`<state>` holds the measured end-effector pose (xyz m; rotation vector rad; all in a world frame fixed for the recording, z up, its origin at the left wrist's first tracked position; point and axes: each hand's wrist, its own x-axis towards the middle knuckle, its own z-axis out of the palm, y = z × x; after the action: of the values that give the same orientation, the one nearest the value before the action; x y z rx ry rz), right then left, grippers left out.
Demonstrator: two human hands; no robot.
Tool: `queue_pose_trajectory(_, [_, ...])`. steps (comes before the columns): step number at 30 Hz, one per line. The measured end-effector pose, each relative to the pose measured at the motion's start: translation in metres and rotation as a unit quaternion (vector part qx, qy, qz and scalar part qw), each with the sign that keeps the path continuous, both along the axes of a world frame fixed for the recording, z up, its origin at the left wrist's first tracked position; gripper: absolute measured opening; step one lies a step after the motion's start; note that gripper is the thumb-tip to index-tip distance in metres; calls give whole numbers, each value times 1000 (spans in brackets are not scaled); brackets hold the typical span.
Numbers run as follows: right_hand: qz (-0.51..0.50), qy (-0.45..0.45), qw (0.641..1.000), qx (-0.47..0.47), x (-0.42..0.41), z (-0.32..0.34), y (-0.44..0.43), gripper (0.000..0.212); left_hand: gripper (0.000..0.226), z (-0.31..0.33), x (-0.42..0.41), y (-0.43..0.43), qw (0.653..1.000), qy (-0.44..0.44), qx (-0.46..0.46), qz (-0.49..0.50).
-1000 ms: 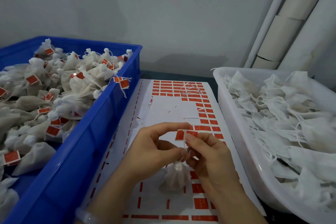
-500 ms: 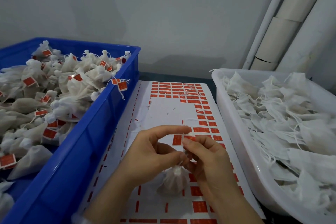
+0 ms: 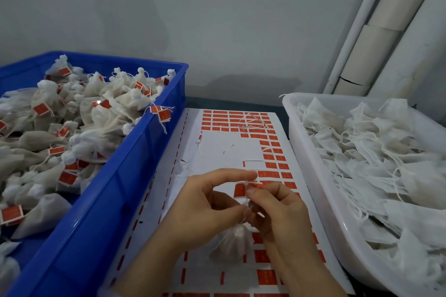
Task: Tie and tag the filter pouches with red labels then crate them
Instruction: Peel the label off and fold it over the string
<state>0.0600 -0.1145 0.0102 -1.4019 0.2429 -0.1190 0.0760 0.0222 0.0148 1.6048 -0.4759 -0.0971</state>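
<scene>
From my remote seat I see both hands working low in the middle of the view, over the label sheet [image 3: 224, 152] that lies flat on the surface. The left grip [image 3: 205, 210] is curled, thumb tip pinching the drawstring [image 3: 246, 200] just above the neck of the filter pouch [image 3: 235, 242], and its forefinger arches over to the top of the red label [image 3: 240, 190]. The right grip [image 3: 277, 214] is closed too, thumb pressed against that label's right edge with the fingers folded behind it. The two sets of fingertips touch. The pouch sits below them on the sheet, neck gathered and pointing up; I cannot tell whether the knot is drawn tight. Rows of red stickers line the sheet's far and right sides, and its middle is peeled bare. On the left, touching the sheet, the blue crate [image 3: 135, 152] is heaped with tagged pouches [image 3: 115, 113], and one tag hangs over its rim. On the right, the white tub [image 3: 311, 176] holds loose untied pouches [image 3: 374, 152] with strings trailing.
</scene>
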Motion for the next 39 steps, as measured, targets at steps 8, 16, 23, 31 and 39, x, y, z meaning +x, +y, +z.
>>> queue_pose_trajectory(8, [-33, -17, 999, -15, -3, -2, 3, 15, 51, 0, -2, -3, 999, -25, 1, 26])
queue_pose_trajectory(16, [-22, -65, 997, -42, -7, 4, 5, 40, 26, 5, 2, 4, 994, 70, -73, 32])
queue_pose_trajectory(23, [3, -85, 996, -6, -7, 6, 5, 54, 25, 9, 4, 7, 990, 108, -89, 13])
queue_pose_trajectory(31, [17, -98, 995, -22, -7, 3, 5, 34, 7, 9, 2, 7, 991, 97, -86, -15])
queue_pose_trajectory(39, [40, -142, 985, -91, -9, 4, 6, 26, 15, 7, 1, 6, 991, 94, -76, -53])
